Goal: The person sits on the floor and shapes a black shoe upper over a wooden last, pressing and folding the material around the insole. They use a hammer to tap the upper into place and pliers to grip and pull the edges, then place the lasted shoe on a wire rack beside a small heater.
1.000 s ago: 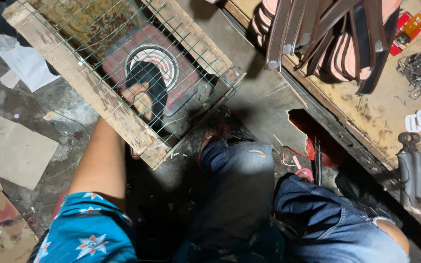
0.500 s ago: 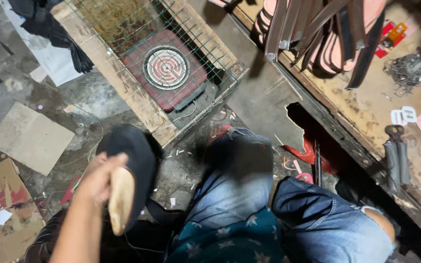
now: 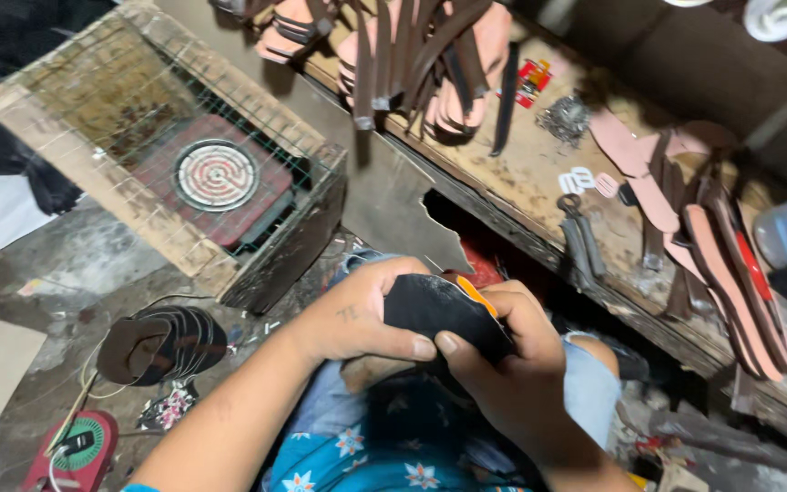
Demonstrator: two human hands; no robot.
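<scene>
Cluttered workshop floor fills my view, with a wooden workbench [image 3: 539, 173] of pink sandal soles and straps along the top right. At left, a wire-covered wooden box [image 3: 166, 164] holds a round coil heater [image 3: 216, 175]. A second ago the left hand [image 3: 357, 319] reached into that box; it has now drawn back, and both hands meet over the lap. Left hand and right hand [image 3: 503, 364] are pinched shut on a black shoe sole [image 3: 434, 314] with an orange edge, thumbs touching, so I judge the warmed piece is now being pressed.

floor [image 3: 93, 264] — grey concrete, stained | workbench [image 3: 539, 173] — worn wood, upper right | wooden crate [image 3: 152, 228] — wire mesh top | light — dim
</scene>
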